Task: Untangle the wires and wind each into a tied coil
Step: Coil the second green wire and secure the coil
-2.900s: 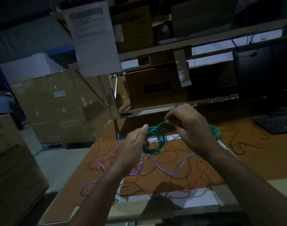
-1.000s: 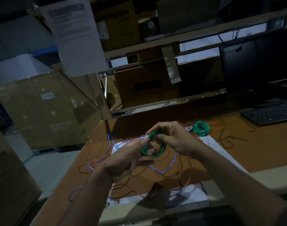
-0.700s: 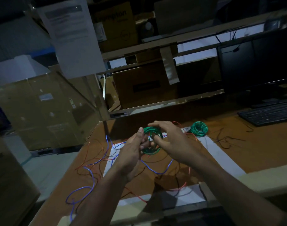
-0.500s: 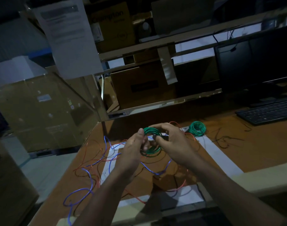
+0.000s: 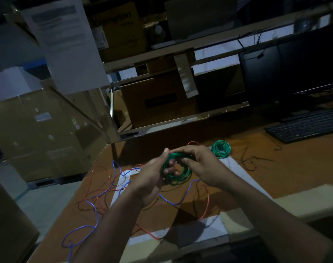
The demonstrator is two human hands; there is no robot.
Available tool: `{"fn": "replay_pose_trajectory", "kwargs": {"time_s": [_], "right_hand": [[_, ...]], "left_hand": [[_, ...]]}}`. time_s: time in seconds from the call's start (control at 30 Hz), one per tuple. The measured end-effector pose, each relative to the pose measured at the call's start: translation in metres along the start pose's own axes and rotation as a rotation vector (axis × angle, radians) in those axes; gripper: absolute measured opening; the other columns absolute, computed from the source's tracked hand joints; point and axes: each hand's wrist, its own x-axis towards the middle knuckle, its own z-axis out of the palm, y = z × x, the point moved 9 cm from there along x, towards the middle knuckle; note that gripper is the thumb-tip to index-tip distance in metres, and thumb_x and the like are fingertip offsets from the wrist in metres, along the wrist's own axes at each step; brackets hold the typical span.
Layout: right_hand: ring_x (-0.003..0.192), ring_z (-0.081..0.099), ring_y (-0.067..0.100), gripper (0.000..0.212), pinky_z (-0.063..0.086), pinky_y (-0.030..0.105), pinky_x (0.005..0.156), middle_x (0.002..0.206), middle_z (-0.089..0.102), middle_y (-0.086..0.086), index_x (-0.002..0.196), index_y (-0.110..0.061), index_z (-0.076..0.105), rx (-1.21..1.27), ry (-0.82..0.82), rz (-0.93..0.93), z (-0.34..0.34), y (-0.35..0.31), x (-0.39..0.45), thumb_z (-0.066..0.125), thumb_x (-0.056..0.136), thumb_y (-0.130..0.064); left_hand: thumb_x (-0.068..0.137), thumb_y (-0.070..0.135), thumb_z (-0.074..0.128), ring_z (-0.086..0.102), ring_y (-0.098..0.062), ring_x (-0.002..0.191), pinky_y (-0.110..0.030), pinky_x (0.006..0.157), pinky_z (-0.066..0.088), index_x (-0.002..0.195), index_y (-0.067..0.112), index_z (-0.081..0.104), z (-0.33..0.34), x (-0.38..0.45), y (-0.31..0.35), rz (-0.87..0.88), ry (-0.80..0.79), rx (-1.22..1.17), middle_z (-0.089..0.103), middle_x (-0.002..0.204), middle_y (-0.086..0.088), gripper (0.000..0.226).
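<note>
Loose blue wire (image 5: 90, 227) and red wire (image 5: 97, 179) sprawl across the table (image 5: 294, 177). Left hand (image 5: 152, 179) grips the green coil (image 5: 178, 170) held above them; right hand (image 5: 201, 166) pinches its top edge. A 2nd coil (image 5: 221, 148) lies beyond, right.

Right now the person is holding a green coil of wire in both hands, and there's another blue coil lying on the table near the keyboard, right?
Nearly. Both the left hand and the right hand do grip the green coil. But the other coil lying on the table near the keyboard is green, not blue, as the head view shows. The blue wire lies loose and uncoiled.
</note>
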Motion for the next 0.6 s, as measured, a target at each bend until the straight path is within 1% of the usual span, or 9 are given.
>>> {"fn": "replay_pose_trajectory", "kwargs": {"time_s": [0.03, 0.1, 0.17, 0.23, 0.3, 0.4, 0.5, 0.57, 0.6], "right_hand": [[0.119, 0.058, 0.000, 0.039, 0.050, 0.018, 0.098, 0.126, 0.064, -0.010, 0.137, -0.025, 0.062, 0.010, 0.024, -0.006, -0.002, 0.003, 0.000, 0.054, 0.103, -0.007], [0.122, 0.056, 0.001, 0.040, 0.049, 0.022, 0.102, 0.130, 0.061, -0.008, 0.142, -0.024, 0.056, 0.024, 0.092, 0.006, -0.009, 0.010, -0.002, 0.055, 0.104, -0.012], [0.121, 0.058, 0.002, 0.043, 0.051, 0.027, 0.103, 0.130, 0.062, -0.008, 0.143, -0.022, 0.053, 0.102, 0.135, 0.065, -0.015, 0.021, -0.006, 0.057, 0.102, -0.010], [0.117, 0.061, 0.003, 0.044, 0.053, 0.027, 0.101, 0.124, 0.065, -0.007, 0.138, -0.020, 0.057, 0.164, 0.148, 0.108, -0.020, 0.030, -0.009, 0.055, 0.099, 0.000], [0.114, 0.062, 0.004, 0.042, 0.054, 0.026, 0.099, 0.120, 0.067, -0.006, 0.132, -0.017, 0.061, 0.121, 0.186, 0.097, -0.031, 0.031, -0.012, 0.053, 0.097, 0.005], [0.114, 0.062, 0.004, 0.039, 0.054, 0.024, 0.097, 0.121, 0.068, -0.006, 0.132, -0.017, 0.064, 0.009, 0.213, 0.058, -0.042, 0.029, -0.015, 0.056, 0.098, 0.000], [0.116, 0.059, 0.007, 0.038, 0.053, 0.024, 0.098, 0.125, 0.065, -0.005, 0.134, -0.019, 0.061, -0.084, 0.197, 0.093, -0.047, 0.039, -0.023, 0.058, 0.099, -0.004], [0.118, 0.057, 0.008, 0.038, 0.053, 0.022, 0.097, 0.128, 0.062, -0.003, 0.137, -0.019, 0.058, -0.106, 0.172, 0.117, -0.052, 0.049, -0.029, 0.059, 0.101, -0.010], [0.120, 0.056, 0.008, 0.041, 0.051, 0.020, 0.097, 0.131, 0.060, -0.003, 0.141, -0.020, 0.055, -0.112, 0.153, 0.133, -0.055, 0.054, -0.032, 0.060, 0.101, -0.016]], "left_hand": [[0.103, 0.046, 0.049, 0.057, -0.017, 0.077, -0.040, 0.090, 0.045, 0.083, 0.017, 0.059, 0.005, 0.002, 0.004, 0.043, 0.014, -0.035, 0.047, 0.064, 0.004, 0.037], [0.105, 0.037, 0.046, 0.055, -0.016, 0.074, -0.039, 0.089, 0.044, 0.083, 0.014, 0.054, 0.017, 0.006, 0.012, 0.138, 0.024, -0.135, 0.045, 0.063, 0.004, 0.034], [0.108, 0.032, 0.042, 0.055, -0.014, 0.073, -0.039, 0.090, 0.044, 0.081, 0.014, 0.054, 0.029, 0.010, 0.014, 0.187, -0.013, -0.223, 0.047, 0.065, 0.004, 0.035], [0.110, 0.031, 0.041, 0.056, -0.014, 0.076, -0.040, 0.093, 0.046, 0.082, 0.014, 0.056, 0.038, 0.014, 0.010, 0.187, -0.049, -0.242, 0.050, 0.070, 0.002, 0.036], [0.111, 0.029, 0.040, 0.056, -0.014, 0.075, -0.041, 0.094, 0.046, 0.087, 0.011, 0.053, 0.044, 0.019, 0.005, 0.168, -0.058, -0.298, 0.048, 0.073, 0.000, 0.032], [0.110, 0.026, 0.038, 0.050, -0.012, 0.064, -0.034, 0.083, 0.049, 0.085, 0.009, 0.050, 0.053, 0.030, -0.003, 0.090, -0.044, -0.419, 0.042, 0.068, 0.000, 0.032], [0.110, 0.033, 0.038, 0.043, -0.010, 0.060, -0.026, 0.069, 0.049, 0.080, 0.014, 0.049, 0.066, 0.037, -0.014, 0.000, -0.039, -0.367, 0.040, 0.065, 0.002, 0.038], [0.109, 0.038, 0.043, 0.041, -0.009, 0.061, -0.024, 0.065, 0.045, 0.080, 0.016, 0.051, 0.073, 0.043, -0.018, 0.025, -0.026, -0.232, 0.042, 0.064, 0.005, 0.037], [0.108, 0.038, 0.045, 0.040, -0.008, 0.061, -0.025, 0.067, 0.041, 0.079, 0.017, 0.051, 0.078, 0.047, -0.019, 0.051, -0.026, -0.170, 0.042, 0.064, 0.006, 0.035]]}}
